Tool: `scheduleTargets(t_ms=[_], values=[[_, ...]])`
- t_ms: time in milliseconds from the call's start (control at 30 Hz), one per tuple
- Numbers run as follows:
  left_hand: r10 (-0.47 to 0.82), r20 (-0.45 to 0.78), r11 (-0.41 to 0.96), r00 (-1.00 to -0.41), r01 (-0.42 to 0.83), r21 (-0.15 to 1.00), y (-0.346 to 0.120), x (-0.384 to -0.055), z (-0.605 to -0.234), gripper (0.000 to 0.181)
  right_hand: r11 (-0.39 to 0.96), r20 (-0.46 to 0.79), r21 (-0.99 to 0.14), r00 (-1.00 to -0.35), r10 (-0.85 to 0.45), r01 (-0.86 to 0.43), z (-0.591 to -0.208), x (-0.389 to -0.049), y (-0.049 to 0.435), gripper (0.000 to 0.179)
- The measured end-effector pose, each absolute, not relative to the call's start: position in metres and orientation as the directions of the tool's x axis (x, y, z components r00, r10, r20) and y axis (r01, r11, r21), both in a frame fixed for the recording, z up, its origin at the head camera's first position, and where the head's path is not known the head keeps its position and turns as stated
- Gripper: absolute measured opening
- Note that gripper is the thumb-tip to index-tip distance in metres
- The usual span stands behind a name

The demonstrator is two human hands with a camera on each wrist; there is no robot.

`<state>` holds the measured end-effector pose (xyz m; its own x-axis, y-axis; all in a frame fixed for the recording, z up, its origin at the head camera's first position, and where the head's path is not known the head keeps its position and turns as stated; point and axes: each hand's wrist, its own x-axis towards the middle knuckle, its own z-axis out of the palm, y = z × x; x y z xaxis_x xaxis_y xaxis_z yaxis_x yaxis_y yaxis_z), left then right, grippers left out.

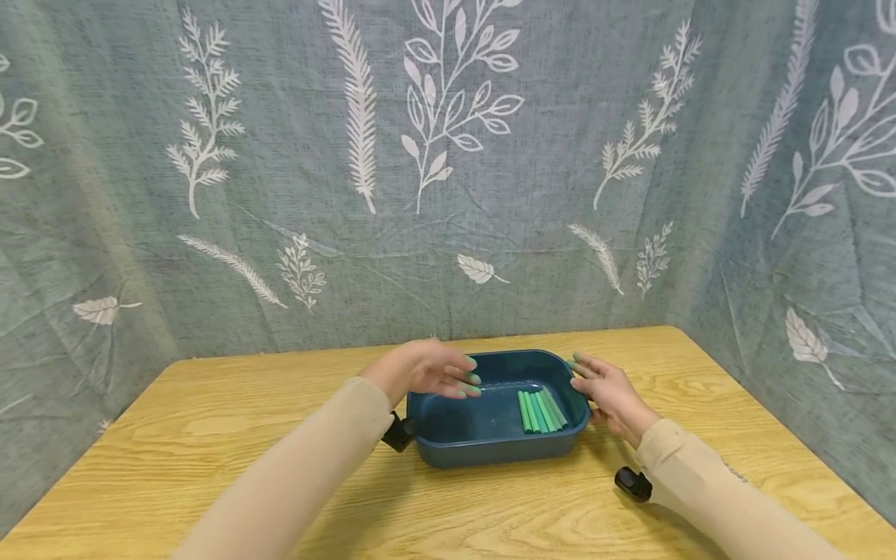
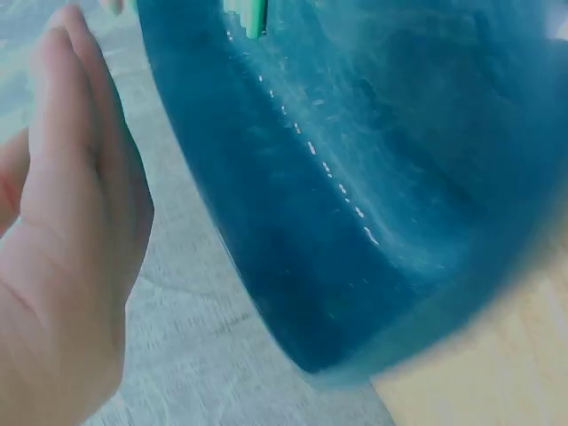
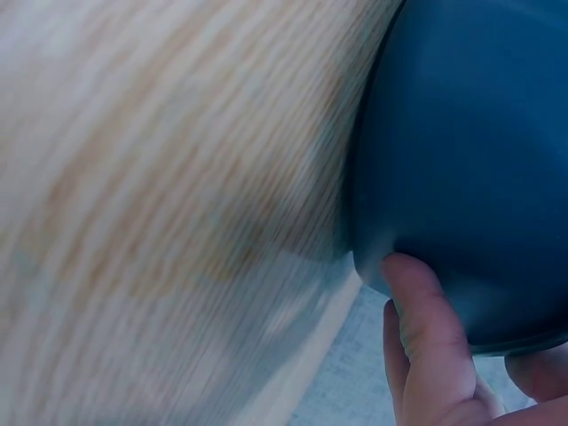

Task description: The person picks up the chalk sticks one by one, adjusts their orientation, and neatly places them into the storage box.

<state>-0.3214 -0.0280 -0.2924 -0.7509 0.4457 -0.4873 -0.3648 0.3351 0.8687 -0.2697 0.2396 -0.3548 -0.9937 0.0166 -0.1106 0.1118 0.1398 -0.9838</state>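
Note:
A dark blue rectangular basin (image 1: 483, 449) with rounded corners stands on the table. Several green sticks (image 1: 539, 411) lie side by side inside it, toward the right end; their kind cannot be told. My left hand (image 1: 442, 369) hovers over the basin's left part with loosely extended fingers, holding nothing. In the left wrist view that hand (image 2: 71, 195) is apart from the basin wall (image 2: 240, 204). My right hand (image 1: 610, 395) grips the basin's right end. One fingertip (image 3: 408, 271) presses the outer wall (image 3: 461, 177), while the thumb is at the rim.
The wooden table (image 1: 280, 404) reaches around the basin on all sides. A grey-green curtain (image 1: 434, 280) with white leaf prints hangs behind the table and at both sides. Dark wrist cameras show below the left wrist (image 1: 397, 432) and the right wrist (image 1: 633, 484).

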Motion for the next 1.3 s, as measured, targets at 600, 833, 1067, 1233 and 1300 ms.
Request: scheduleTargets(t_ms=[600, 833, 1067, 1233, 1300], values=[[0.451, -0.331, 0.215, -0.829, -0.259, 0.942, -0.091, -0.289, -0.314, 0.048, 0.127, -0.106, -0.986, -0.994, 0.005, 0.106, -0.357, -0.268, 0.239, 0.058], [0.426, -0.296, 0.173, -0.855, -0.244, 0.954, -0.102, -0.279, -0.321, 0.049, 0.148, -0.104, -0.984, -0.995, 0.007, 0.103, -0.358, -0.268, 0.24, 0.058], [0.405, -0.283, 0.125, -0.87, -0.254, 0.959, -0.116, -0.272, -0.329, 0.046, 0.18, -0.096, -0.979, -0.995, 0.008, 0.096, -0.358, -0.268, 0.241, 0.058], [0.413, -0.256, 0.122, -0.874, -0.226, 0.967, -0.131, -0.266, -0.331, 0.054, 0.165, -0.097, -0.982, -0.995, -0.002, 0.095, -0.358, -0.268, 0.241, 0.058], [0.421, -0.244, 0.124, -0.874, -0.21, 0.97, -0.14, -0.263, -0.331, 0.058, 0.159, -0.098, -0.983, -0.995, -0.007, 0.095, -0.358, -0.268, 0.24, 0.058]])
